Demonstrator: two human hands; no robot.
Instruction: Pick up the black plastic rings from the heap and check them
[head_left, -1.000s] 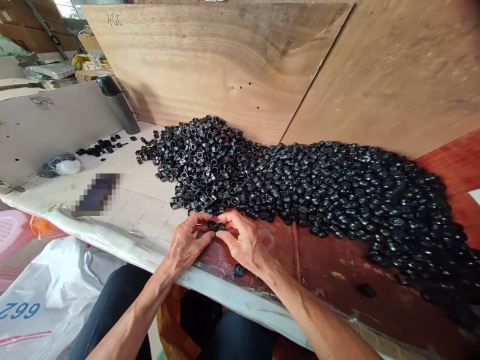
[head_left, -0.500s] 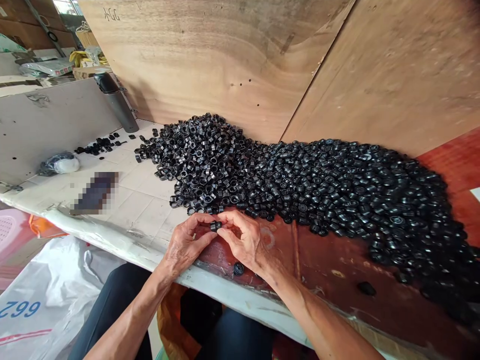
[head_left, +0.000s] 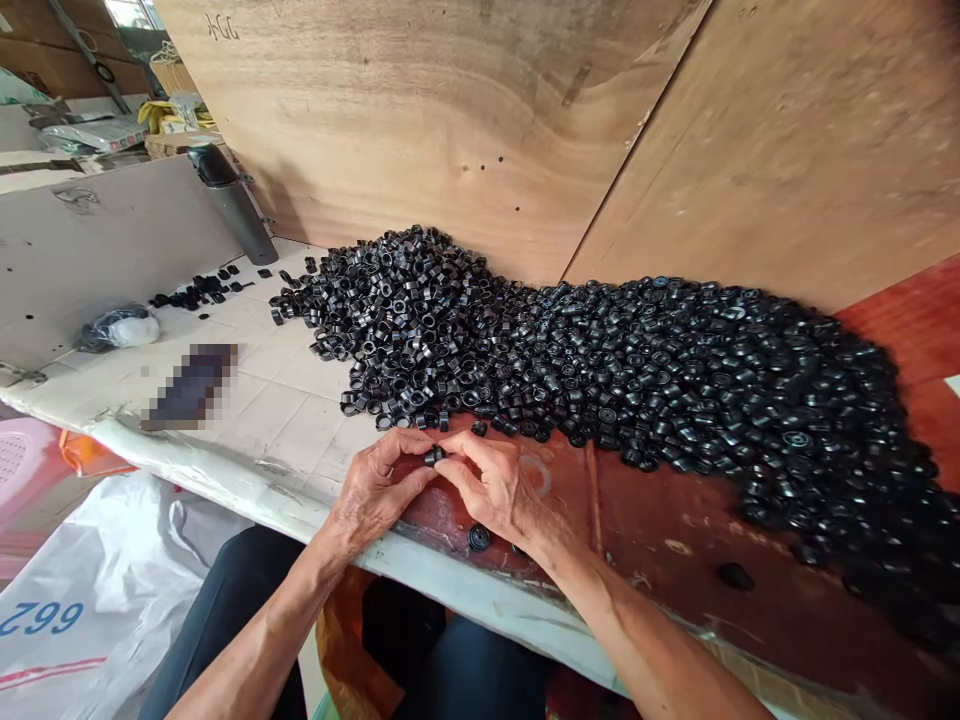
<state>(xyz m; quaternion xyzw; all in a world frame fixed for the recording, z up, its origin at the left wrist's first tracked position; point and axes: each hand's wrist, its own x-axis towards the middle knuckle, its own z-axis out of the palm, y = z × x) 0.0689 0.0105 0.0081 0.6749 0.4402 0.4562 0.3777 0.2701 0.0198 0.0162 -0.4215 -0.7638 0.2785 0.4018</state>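
Head view: the left hand (head_left: 373, 488) and right hand (head_left: 493, 488) stayed close, their fingers (head_left: 469, 447) pressed together on one small black ring (head_left: 433, 456) at the fingertips, with a big heap of black rings (head_left: 600, 380) just past the fingers.

Just one view, from up on the head, facing forward and down, close above the left hand (head_left: 371, 488) and right hand (head_left: 499, 492), with a wood board (head_left: 420, 130) beyond.

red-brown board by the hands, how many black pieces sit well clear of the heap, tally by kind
round black ring-shaped piece: 1
oval black piece, detail too blurred to tell: 1
total: 2
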